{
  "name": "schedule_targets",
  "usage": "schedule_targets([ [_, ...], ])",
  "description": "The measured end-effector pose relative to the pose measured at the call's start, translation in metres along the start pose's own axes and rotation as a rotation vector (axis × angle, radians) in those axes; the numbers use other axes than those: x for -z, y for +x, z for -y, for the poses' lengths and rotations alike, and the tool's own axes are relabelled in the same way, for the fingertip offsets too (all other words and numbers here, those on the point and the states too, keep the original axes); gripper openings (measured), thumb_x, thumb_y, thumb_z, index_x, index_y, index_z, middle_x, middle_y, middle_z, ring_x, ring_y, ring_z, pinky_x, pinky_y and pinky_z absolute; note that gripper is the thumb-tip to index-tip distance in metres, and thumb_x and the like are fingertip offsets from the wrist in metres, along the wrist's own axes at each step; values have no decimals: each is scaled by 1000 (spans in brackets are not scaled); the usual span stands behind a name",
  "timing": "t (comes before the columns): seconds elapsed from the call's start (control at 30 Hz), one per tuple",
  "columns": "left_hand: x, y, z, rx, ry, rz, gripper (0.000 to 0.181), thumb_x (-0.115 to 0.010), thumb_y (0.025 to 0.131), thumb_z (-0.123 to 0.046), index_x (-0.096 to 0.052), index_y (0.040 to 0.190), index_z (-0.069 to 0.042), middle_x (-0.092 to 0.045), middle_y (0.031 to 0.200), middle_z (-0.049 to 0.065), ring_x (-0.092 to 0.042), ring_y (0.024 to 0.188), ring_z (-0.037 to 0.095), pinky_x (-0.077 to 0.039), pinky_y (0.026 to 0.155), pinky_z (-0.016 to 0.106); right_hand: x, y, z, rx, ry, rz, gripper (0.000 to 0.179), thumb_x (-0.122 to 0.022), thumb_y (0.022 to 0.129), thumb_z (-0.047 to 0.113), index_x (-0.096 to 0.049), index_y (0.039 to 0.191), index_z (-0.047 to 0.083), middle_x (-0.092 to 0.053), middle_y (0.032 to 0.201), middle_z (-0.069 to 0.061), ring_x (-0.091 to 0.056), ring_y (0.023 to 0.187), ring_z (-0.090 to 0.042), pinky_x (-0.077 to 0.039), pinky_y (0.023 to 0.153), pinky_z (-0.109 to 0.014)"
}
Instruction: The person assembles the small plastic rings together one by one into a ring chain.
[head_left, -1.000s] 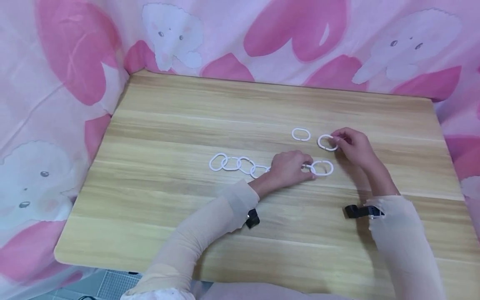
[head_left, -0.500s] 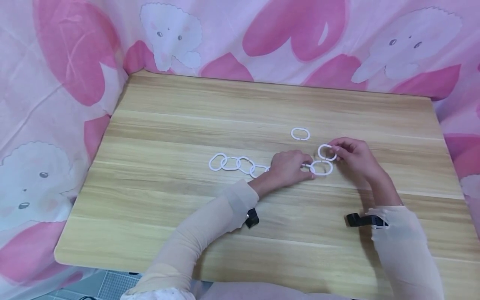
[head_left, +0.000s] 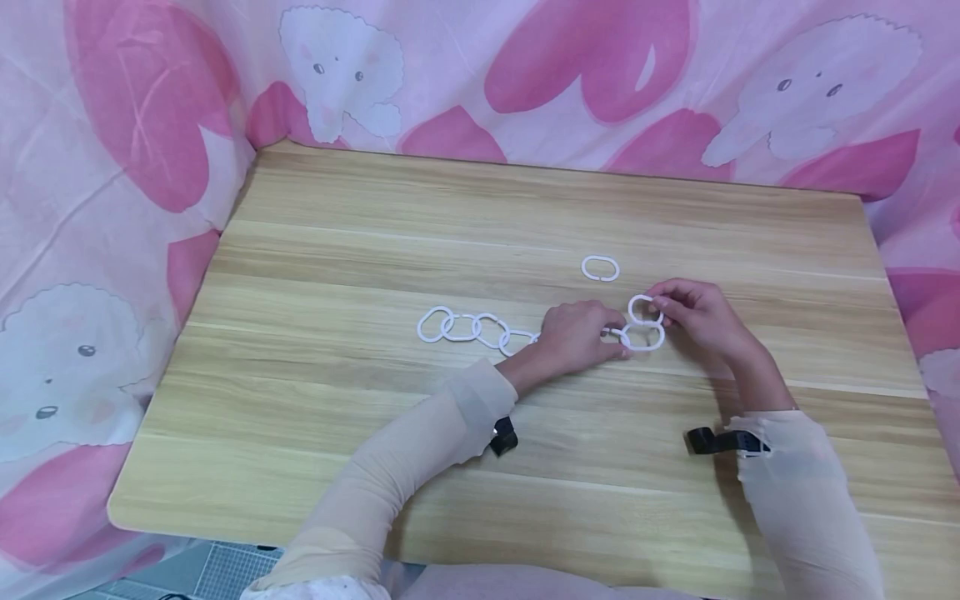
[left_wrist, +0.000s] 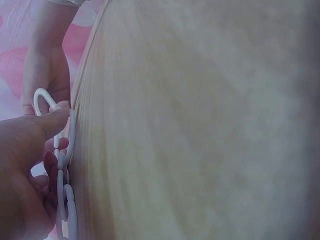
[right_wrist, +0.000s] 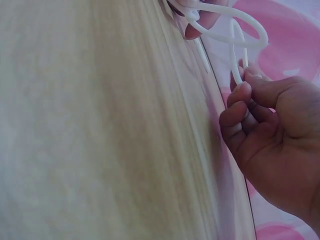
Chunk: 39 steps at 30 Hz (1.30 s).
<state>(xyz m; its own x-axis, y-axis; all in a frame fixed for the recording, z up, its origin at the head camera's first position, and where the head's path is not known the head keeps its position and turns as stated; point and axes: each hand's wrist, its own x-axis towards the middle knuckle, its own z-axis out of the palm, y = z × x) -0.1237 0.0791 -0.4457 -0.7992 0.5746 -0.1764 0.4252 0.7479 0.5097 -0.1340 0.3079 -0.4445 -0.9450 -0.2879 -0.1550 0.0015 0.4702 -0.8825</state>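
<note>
A chain of several white plastic oval links lies across the table, its middle covered by my left hand. The thumb and forefinger of that hand pinch the chain near its right end. An end link sticks out to the right past those fingertips. My right hand pinches another white link between thumb and fingers. This link stands against the far side of the end link, and in the right wrist view the held link overlaps the end link.
One loose white link lies on the table beyond my left hand. The wooden table meets a pink patterned curtain at the back and left. Dark wrist straps hang below the sleeves.
My right hand has come toward me and slightly left, bringing its link from beyond the end link right up to it. The left hand has stayed in place.
</note>
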Motion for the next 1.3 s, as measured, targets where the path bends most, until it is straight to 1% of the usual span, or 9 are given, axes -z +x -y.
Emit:
schedule_targets([
  [0.23,-1,0,1,-8,-13,-17,38,-70,91,-54,-70,124,-36,-66,92,-14,-57,82,3,-42,63,25,4,-3,0,-18,-58,44,25,-55,103,5,-63,118,-12,-69,93,25,-62,87,7,-51,77,-11],
  [0.47,-2,1,1,-8,-15,-24,38,-71,90,-54,-71,123,-36,-64,89,-14,-56,80,3,-42,62,24,12,-8,0,-3,-32,29,26,-50,105,4,-61,120,-14,-72,91,19,-66,82,2,-55,75,-14],
  [0.53,-1,1,2,-10,-11,-21,37,-71,91,-53,-71,123,-35,-65,90,-13,-57,80,3,-42,63,25,13,-10,1,6,-38,37,27,-50,105,5,-61,121,-13,-72,94,18,-67,84,2,-55,76,-14],
  [0.67,3,1,2,-3,-6,-12,37,-72,91,-49,-71,123,-31,-67,96,-11,-59,85,5,-44,65,26,17,-13,3,5,-98,26,26,-55,103,7,-63,123,-9,-71,98,20,-65,88,3,-52,78,-12],
  [0.87,13,5,-2,38,-18,-6,29,-75,89,-45,-72,109,-24,-63,99,-6,-57,85,9,-46,64,27,20,-18,8,-63,-204,-8,23,-62,101,12,-68,119,-1,-72,92,16,-60,83,-4,-48,71,-19],
  [0.97,18,9,-9,33,-39,-19,28,-74,91,-44,-73,111,-24,-63,100,-7,-57,87,8,-47,67,24,20,-19,11,-60,-226,-21,21,-63,100,13,-69,117,1,-71,90,14,-57,79,-8,-46,68,-21],
  [1.07,20,15,-17,16,-98,-36,25,-71,94,-38,-75,114,-23,-67,99,-8,-58,86,6,-47,68,22,21,-20,12,-17,-219,-26,19,-64,99,10,-70,114,-1,-70,89,15,-54,76,-8,-44,66,-21],
  [1.17,19,22,-22,8,-166,-49,20,-68,96,-31,-77,112,-22,-71,94,-10,-59,81,4,-45,65,19,21,-21,11,27,-189,-18,18,-66,97,6,-69,112,-3,-71,88,17,-54,76,-5,-42,65,-22],
  [1.3,14,27,-24,20,-229,-68,15,-68,97,-27,-78,106,-21,-73,89,-11,-59,76,2,-43,64,16,21,-21,8,51,-120,-14,15,-67,95,1,-68,108,-4,-73,87,15,-57,76,-2,-43,64,-20],
])
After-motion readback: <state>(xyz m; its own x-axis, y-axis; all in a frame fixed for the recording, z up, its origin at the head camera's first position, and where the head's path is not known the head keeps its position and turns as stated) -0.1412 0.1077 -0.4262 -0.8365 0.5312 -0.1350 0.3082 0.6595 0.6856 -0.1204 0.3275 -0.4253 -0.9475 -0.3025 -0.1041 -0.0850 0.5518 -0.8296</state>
